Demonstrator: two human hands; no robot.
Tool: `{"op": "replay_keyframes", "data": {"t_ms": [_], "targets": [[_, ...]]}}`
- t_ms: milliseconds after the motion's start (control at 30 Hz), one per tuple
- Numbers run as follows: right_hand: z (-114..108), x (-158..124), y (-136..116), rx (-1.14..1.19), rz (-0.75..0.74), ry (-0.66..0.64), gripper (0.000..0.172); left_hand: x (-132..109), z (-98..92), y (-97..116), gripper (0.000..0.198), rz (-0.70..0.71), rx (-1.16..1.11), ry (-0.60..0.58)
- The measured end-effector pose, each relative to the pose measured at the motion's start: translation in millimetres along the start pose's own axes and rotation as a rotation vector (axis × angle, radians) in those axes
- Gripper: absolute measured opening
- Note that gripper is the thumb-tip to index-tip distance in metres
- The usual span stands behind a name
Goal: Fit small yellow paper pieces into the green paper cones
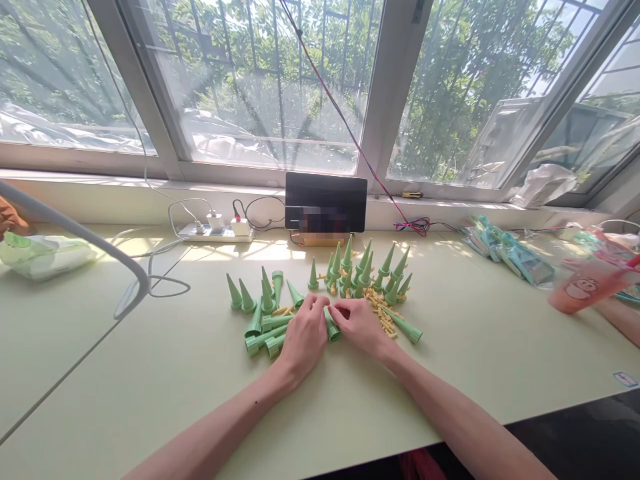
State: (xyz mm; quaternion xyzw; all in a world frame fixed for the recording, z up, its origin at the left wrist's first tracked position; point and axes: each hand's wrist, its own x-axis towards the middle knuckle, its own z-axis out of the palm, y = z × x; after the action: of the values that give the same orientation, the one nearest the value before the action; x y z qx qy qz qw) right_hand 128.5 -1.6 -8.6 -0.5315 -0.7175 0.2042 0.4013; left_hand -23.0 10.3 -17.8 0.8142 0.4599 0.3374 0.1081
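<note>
My left hand (pixel 306 331) and my right hand (pixel 357 323) meet at the middle of the table, fingers bent. Between them a green cone (pixel 333 328) lies tilted, its wide end toward me. The fingers of both hands are closed at its upper end; which hand grips it, or a smaller part there, is too small to tell. Several loose green cones (pixel 270 325) lie and stand left of my left hand. Behind my right hand, several green cones (pixel 367 270) stand upright, some with yellow pieces on them. A pile of small yellow pieces (pixel 385 321) sits beside my right hand.
A dark tablet (pixel 325 203) leans at the back by a power strip (pixel 220 231). On the right are packaged items (pixel 520 257), a pink cup (pixel 585 283) and another person's arm (pixel 620 320). A grey curved bar (pixel 100 243) crosses the left side, near a plastic bag (pixel 45 257).
</note>
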Motion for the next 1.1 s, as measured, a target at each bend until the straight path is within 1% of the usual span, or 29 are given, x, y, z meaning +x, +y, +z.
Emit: {"op": "replay_keyframes", "data": {"t_ms": [200, 433, 600, 700, 767, 800, 867, 933, 1000, 1033, 1100], "targets": [[0.4, -0.2, 0.1, -0.008, 0.016, 0.01, 0.034, 0.4, -3.3, 2.9, 0.023, 0.035, -0.095, 0.059], [-0.5, 0.5, 0.5, -0.011, 0.034, 0.009, 0.032, -0.1, -2.2, 1.4, 0.026, 0.059, -0.174, 0.086], [-0.8, 0.4, 0.3, 0.006, 0.036, 0.015, 0.032, 0.0, -3.2, 4.6, 0.015, 0.065, -0.193, 0.145], [-2.0, 0.6, 0.9, 0.009, 0.043, 0.046, 0.032, -1.7, -3.1, 7.3, 0.007, 0.101, -0.237, 0.176], [-3.4, 1.5, 2.0, 0.021, 0.049, 0.071, 0.033, -4.8, -3.6, 10.0, 0.007, 0.162, -0.266, 0.145], [-4.1, 2.2, 2.7, 0.036, 0.054, 0.083, 0.032, -6.8, -4.2, 11.8, 0.008, 0.211, -0.27, 0.11], [-5.5, 3.8, 4.4, 0.087, 0.069, 0.101, 0.029, -11.8, -6.1, 16.6, 0.009, 0.347, -0.247, 0.02], [-6.3, 5.3, 6.0, 0.143, 0.08, 0.109, 0.026, -17.0, -8.1, 22.2, 0.009, 0.511, -0.175, -0.072], [-6.8, 6.1, 7.5, 0.167, 0.074, 0.109, 0.027, -21.5, -9.3, 26.9, 0.013, 0.635, -0.087, -0.164], [-6.9, 6.4, 8.3, 0.16, 0.064, 0.11, 0.029, -23.1, -9.3, 28.5, 0.018, 0.669, -0.059, -0.205], [-7.2, 6.7, 9.7, 0.115, 0.032, 0.124, 0.033, -24.8, -8.4, 29.7, 0.028, 0.683, -0.037, -0.264]]}}
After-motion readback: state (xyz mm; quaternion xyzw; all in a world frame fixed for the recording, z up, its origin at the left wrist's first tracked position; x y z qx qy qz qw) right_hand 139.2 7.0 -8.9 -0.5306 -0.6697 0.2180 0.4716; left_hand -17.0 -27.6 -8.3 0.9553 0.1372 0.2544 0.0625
